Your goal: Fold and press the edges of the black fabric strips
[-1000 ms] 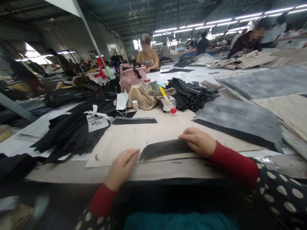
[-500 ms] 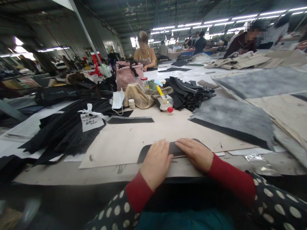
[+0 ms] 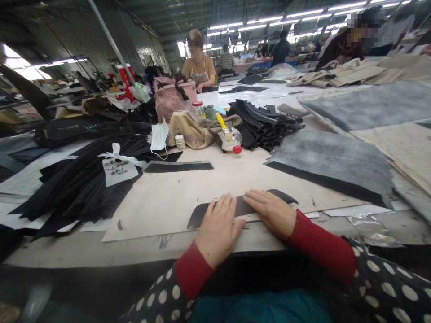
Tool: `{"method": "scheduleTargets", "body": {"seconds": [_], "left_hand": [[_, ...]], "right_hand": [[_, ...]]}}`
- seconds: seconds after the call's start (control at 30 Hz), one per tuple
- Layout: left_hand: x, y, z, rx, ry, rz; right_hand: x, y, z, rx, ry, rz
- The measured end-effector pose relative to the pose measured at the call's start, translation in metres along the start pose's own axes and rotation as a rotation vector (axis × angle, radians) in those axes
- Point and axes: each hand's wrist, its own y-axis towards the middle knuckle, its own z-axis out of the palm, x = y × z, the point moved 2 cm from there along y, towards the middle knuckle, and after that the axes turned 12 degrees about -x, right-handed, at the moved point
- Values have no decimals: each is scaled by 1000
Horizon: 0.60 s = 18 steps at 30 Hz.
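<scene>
A long dark fabric piece with rounded ends lies flat on a pale board near the table's front edge. My left hand rests on its left half, palm down, fingers stretched out and thumb pointing right. On the right half lies my right hand, also flat with straight fingers. The fingertips of the two hands are a little apart, with the dark cloth showing between them. Farther back on the board is a narrow dark strip with a grey edge.
Black cut pieces with a white tag are heaped at left. Behind the board are a face mask, a small jar, a bottle with a yellow brush, and black pieces. Grey fabric lies right.
The view has shifted slightly. Both hands stay flat on the dark fabric piece, my left thumb spread a little farther out, and more of the piece's right end shows.
</scene>
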Motion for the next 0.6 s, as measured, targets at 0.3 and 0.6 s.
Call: {"method": "scheduleTargets", "body": {"seconds": [0.3,0.6], "left_hand": [[-1,-2,2,16,-12,-17],[2,-3,1,56,-10,-3]], "right_hand": [[7,0,-3,-30,13,32],[19,3,8,18,-58,42]]}}
